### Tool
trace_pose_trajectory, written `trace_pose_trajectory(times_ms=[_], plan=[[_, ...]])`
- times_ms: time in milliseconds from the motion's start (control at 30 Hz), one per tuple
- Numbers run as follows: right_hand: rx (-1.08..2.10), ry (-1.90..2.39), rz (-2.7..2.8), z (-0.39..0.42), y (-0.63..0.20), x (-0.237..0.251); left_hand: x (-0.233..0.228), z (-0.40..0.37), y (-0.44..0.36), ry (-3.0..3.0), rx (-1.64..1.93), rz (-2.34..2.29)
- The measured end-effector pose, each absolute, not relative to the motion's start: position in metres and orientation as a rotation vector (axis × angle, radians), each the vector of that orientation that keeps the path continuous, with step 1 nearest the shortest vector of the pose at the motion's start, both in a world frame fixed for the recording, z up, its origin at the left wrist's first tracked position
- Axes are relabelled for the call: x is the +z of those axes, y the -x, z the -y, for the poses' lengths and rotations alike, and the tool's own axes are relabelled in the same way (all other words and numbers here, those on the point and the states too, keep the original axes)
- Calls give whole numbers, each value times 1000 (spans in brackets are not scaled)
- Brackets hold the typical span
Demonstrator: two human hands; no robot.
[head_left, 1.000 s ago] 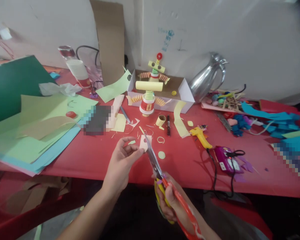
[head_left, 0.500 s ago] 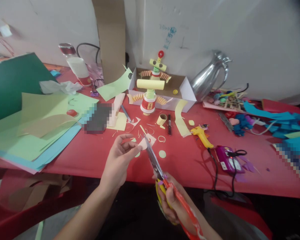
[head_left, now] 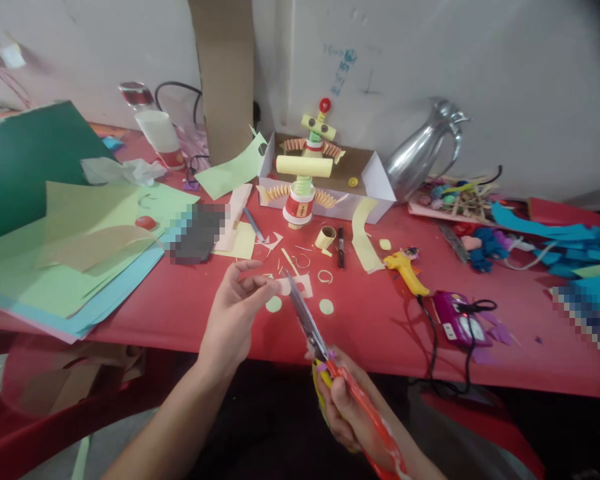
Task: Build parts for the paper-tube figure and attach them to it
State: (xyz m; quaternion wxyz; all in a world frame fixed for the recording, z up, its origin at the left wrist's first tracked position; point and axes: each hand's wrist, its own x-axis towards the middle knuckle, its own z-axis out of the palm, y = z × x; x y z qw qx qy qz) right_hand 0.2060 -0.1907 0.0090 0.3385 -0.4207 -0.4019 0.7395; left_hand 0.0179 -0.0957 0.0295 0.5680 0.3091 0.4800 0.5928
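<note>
Head view: cutting step in hand. Left hand (head_left: 233, 313), centre frame, pinched a small pale paper scrap (head_left: 296, 287) above the red bench (head_left: 380, 333). Right hand (head_left: 347, 407), lower centre, gripped the scissors (head_left: 313, 333), blades meeting the scrap. Two green paper discs (head_left: 325, 307) lay just below. Next move likely called for turning the scrap into the blades.

Red table (head_left: 380, 333): coloured paper sheets (head_left: 75, 260) left, open box (head_left: 375, 183), metal jug (head_left: 423, 153), yellow glue gun (head_left: 405, 270), paper discs (head_left: 326, 307), scraps.
</note>
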Motion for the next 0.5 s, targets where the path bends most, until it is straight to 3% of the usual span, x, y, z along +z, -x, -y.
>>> trace_pose_trajectory(times_ms=[500], plan=[[1875, 1157, 1071, 192, -204, 13, 30, 101, -24, -710, 1354, -1125]])
